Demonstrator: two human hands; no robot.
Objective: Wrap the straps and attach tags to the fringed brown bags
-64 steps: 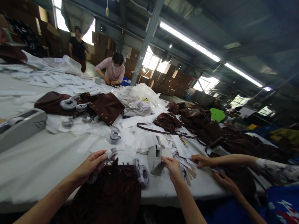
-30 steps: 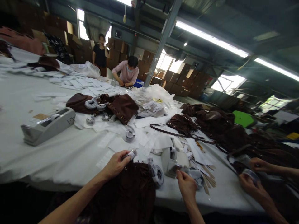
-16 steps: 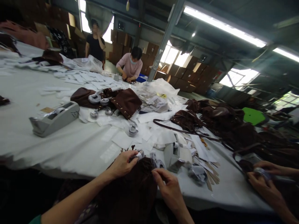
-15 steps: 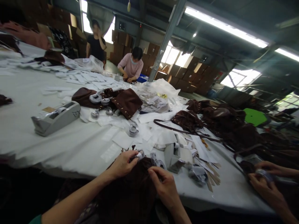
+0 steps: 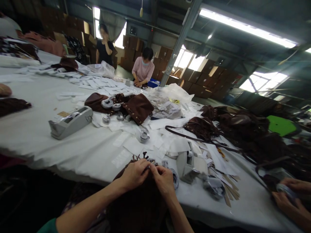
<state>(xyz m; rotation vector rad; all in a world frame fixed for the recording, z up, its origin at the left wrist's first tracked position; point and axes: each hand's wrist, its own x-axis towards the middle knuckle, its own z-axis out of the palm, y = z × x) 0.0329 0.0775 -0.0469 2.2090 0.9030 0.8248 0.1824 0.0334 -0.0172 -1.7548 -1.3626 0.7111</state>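
Observation:
A dark brown suede bag hangs over the near edge of the white table. My left hand and my right hand meet at its top edge, fingers pinched together on the bag's rim by its tassel cords. What the fingertips pinch there is hidden. A small white tape dispenser stands just right of my right hand, with rolls of grey wrapped material between them.
A grey tape dispenser sits left. More brown bags and white paper pieces cover the middle; a heap of brown bags lies right. A co-worker's hands work at right. Two people stand at the far end.
My right hand left the small tape dispenser and came left to join my left hand at the bag's top. The view has shifted left and down.

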